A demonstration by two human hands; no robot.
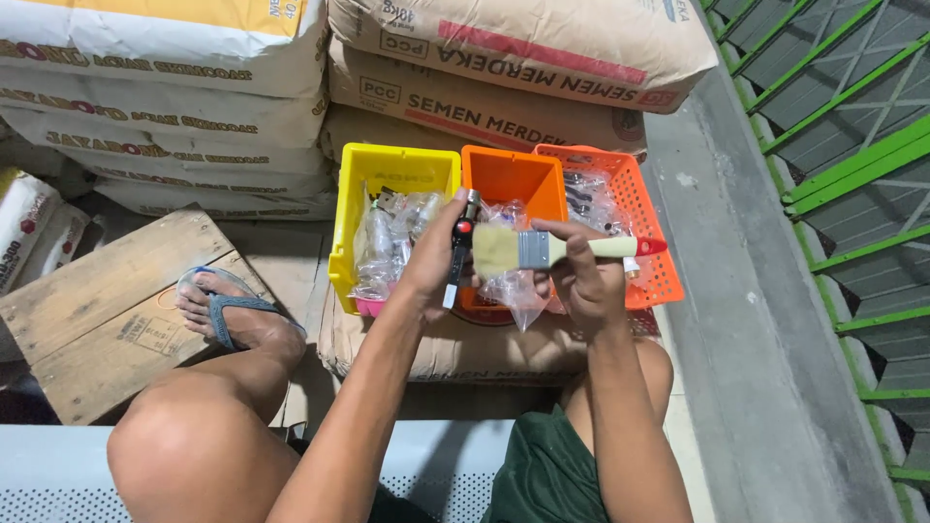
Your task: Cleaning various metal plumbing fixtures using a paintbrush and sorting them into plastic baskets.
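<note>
Behind me, stacked cement sacks [504, 87] hem in three bins [387, 174] packed with slippery plastic bags [387, 237]. My right hand [586, 281] grips a paintbrush [542, 249] above them; my left hand [436, 257] pinches a small black tool [460, 247]. Loosely held, either could drop among the bags, I judge.

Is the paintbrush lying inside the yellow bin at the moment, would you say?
No, the paintbrush is held in the right hand above the orange bin, not in the yellow bin.
</note>
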